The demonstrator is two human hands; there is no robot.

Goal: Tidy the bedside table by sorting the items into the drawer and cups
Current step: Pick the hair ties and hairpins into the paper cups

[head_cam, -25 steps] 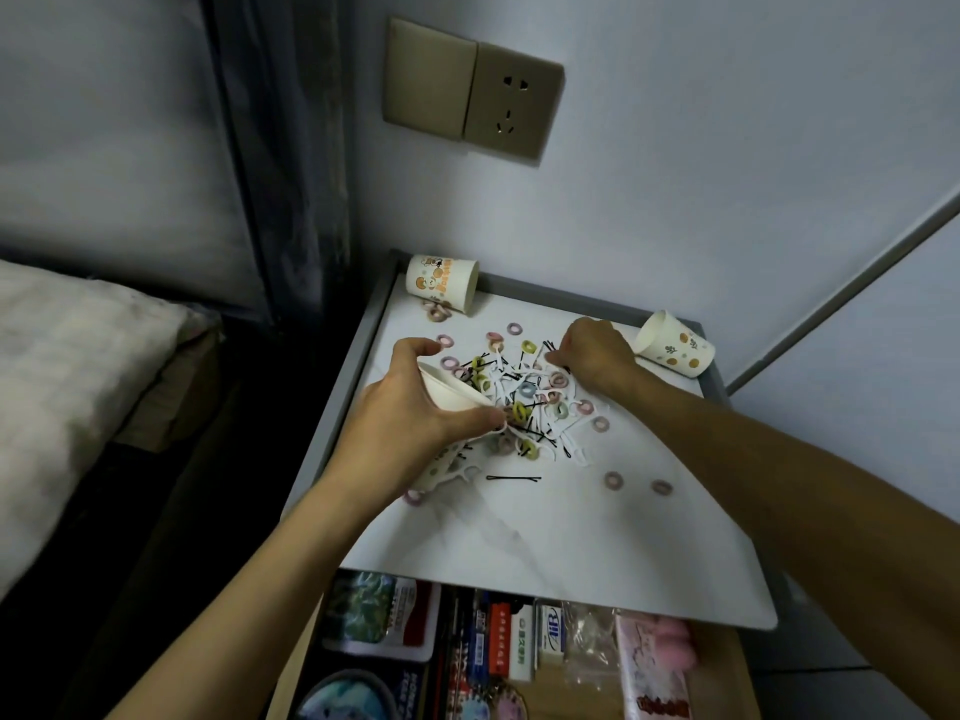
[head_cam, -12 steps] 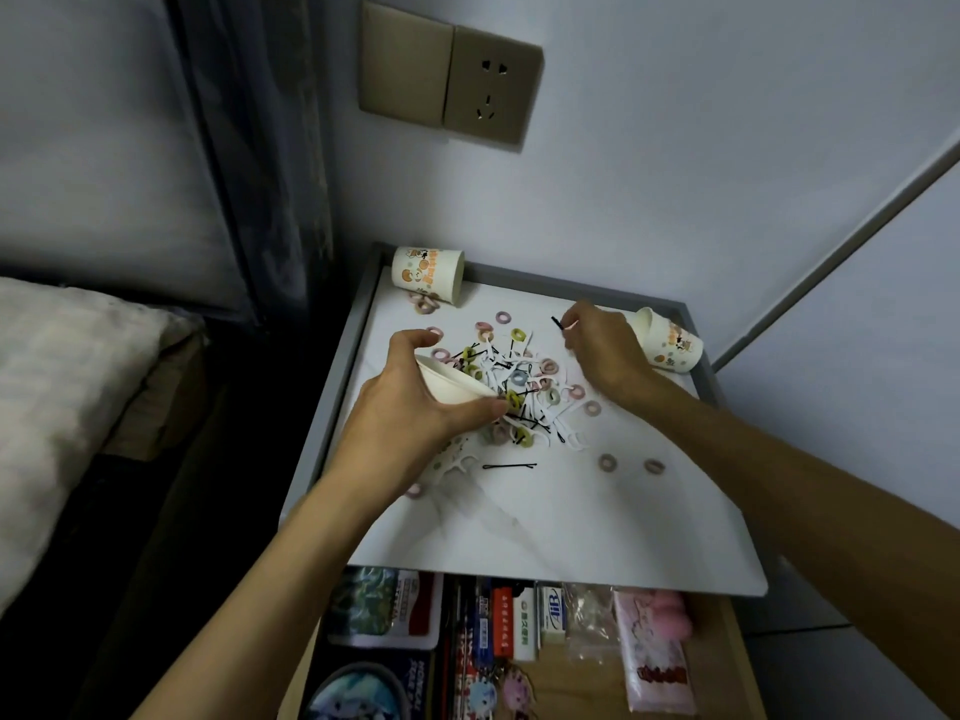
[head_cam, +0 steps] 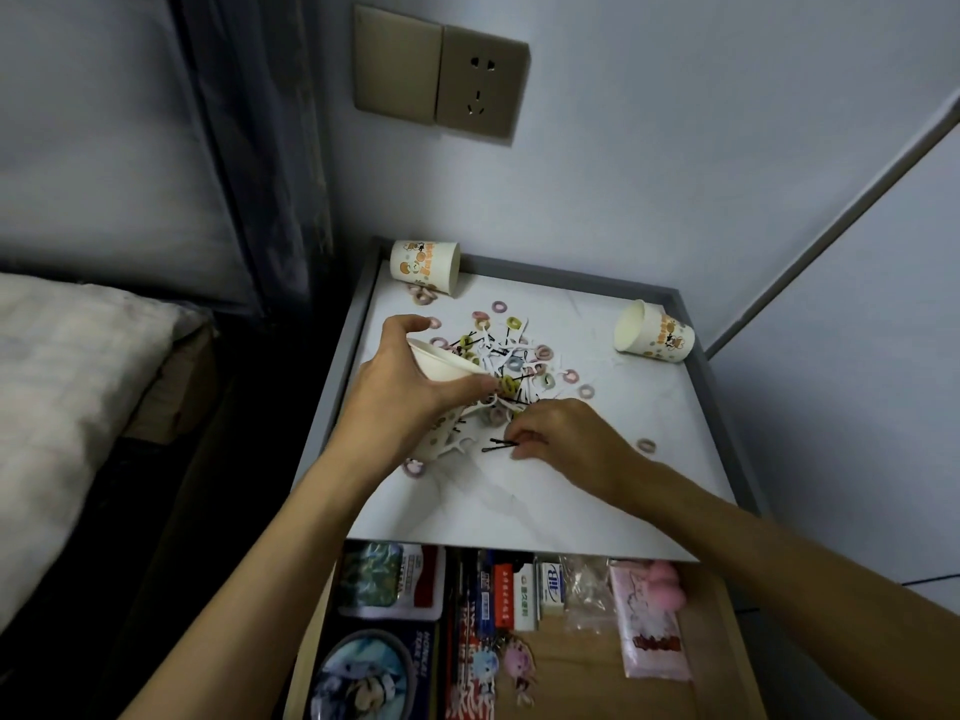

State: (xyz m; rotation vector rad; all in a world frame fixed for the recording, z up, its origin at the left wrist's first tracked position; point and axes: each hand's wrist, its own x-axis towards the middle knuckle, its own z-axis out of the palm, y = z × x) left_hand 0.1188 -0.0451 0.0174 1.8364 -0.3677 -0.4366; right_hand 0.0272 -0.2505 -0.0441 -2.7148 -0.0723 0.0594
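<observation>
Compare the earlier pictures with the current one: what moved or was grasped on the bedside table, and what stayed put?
The right hand came back from the far side of the pile, near the right cup, to its near edge, where its fingers now pinch a black hairpin on the table. The left hand still grips the tilted paper cup; the right cup and the back-left cup lie unmoved.

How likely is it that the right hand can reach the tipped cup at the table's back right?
Probably yes: only bare tabletop and a few loose rings lie between the right hand and that tipped cup, though its fingers pinch a black hairpin.
</observation>
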